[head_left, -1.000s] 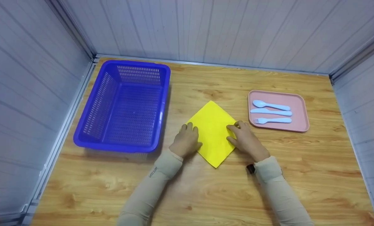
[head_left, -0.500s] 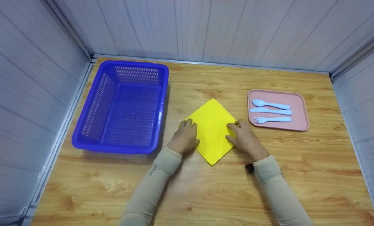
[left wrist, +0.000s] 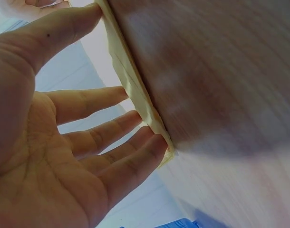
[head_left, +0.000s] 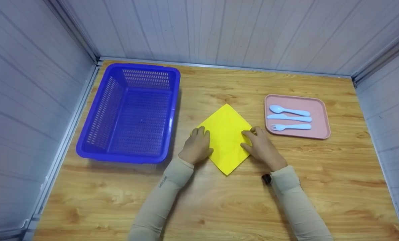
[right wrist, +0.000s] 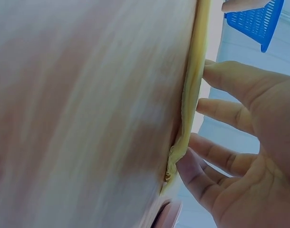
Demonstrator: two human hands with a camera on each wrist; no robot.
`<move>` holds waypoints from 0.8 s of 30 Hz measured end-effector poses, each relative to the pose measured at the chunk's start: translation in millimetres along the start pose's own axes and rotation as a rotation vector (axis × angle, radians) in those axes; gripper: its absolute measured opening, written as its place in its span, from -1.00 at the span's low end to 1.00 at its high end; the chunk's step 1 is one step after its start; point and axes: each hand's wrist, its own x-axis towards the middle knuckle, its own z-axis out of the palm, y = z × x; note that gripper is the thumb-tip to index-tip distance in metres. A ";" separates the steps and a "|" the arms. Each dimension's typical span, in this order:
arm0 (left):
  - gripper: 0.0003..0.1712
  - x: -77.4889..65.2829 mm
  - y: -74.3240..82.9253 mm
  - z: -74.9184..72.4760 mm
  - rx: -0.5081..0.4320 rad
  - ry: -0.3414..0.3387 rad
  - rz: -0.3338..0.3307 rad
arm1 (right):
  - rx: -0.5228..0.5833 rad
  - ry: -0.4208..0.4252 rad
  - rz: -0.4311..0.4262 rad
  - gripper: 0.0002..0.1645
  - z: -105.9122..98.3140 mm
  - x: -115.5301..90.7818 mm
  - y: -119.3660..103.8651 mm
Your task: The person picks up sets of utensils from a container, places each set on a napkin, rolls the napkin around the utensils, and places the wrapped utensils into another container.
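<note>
A folded yellow cloth (head_left: 227, 140) lies flat on the wooden table, one corner towards the person, like a diamond. My left hand (head_left: 196, 144) rests on its left corner, fingertips touching the cloth. On the right corner, my right hand (head_left: 261, 147) touches with thumb and fingertips spread apart. The left wrist view has the fairly straight fingers (left wrist: 95, 102) of the left hand meeting the edge of the cloth (left wrist: 130, 80). In the right wrist view, the layered edge of the cloth (right wrist: 192, 95) is bunched near the corner, under the right fingertips (right wrist: 188, 161).
At the left stands a blue plastic basket (head_left: 172, 113) with slotted walls. A pink tray (head_left: 320, 115) sits to the right, bearing a light blue spoon (head_left: 290, 110), knife (head_left: 290, 117) and fork (head_left: 291, 127). Panelled walls (head_left: 219, 33) enclose the table's back and sides.
The cloth has turned slightly clockwise, its near corner shifting left and its far corner right. The left hand has moved a little away from the person; the right hand has hardly moved.
</note>
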 end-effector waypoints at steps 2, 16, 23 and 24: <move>-0.30 0.2 0.4 0.0 0.008 0.007 0.008 | 0.003 -0.001 0.004 -0.42 -0.7 -0.7 0.2; -0.36 1.5 13.1 -11.0 0.072 0.112 0.092 | -0.007 0.160 -0.109 -0.49 -12.5 -5.2 2.7; -0.51 18.5 45.7 -19.4 0.098 0.195 0.245 | -0.084 0.379 -0.251 -0.70 -33.8 -8.0 27.5; -0.52 22.4 51.1 -19.2 0.104 0.198 0.263 | -0.089 0.398 -0.255 -0.71 -36.8 -8.8 32.4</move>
